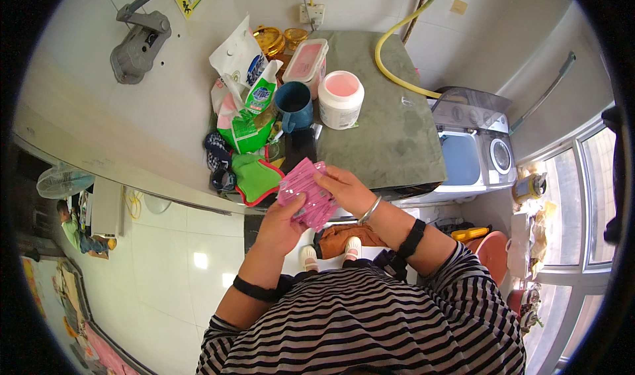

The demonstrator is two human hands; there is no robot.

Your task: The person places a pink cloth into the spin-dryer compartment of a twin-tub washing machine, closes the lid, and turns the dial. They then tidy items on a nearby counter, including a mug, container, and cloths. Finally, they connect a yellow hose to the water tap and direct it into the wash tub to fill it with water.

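Between my two hands is a pink printed plastic packet [310,196], held up in front of the covered table's near edge. My left hand [280,226] grips its lower left side, thumb on top. On the upper right corner, my right hand [345,189] pinches it between thumb and fingers. Just beyond lie a green cloth with red trim [255,176] and a dark flat object [301,144]. A blue mug [293,107] stands behind them, beside an open white plastic jar [341,102] whose inside looks pink.
A grey-green cloth [382,141] covers the table. Detergent bags [248,127], a lidded pink container [306,62] and amber glassware [269,40] crowd its left side. To the right stand a twin-tub washing machine [461,151] and a yellow hose [379,52]. A person [82,231] sits far left.
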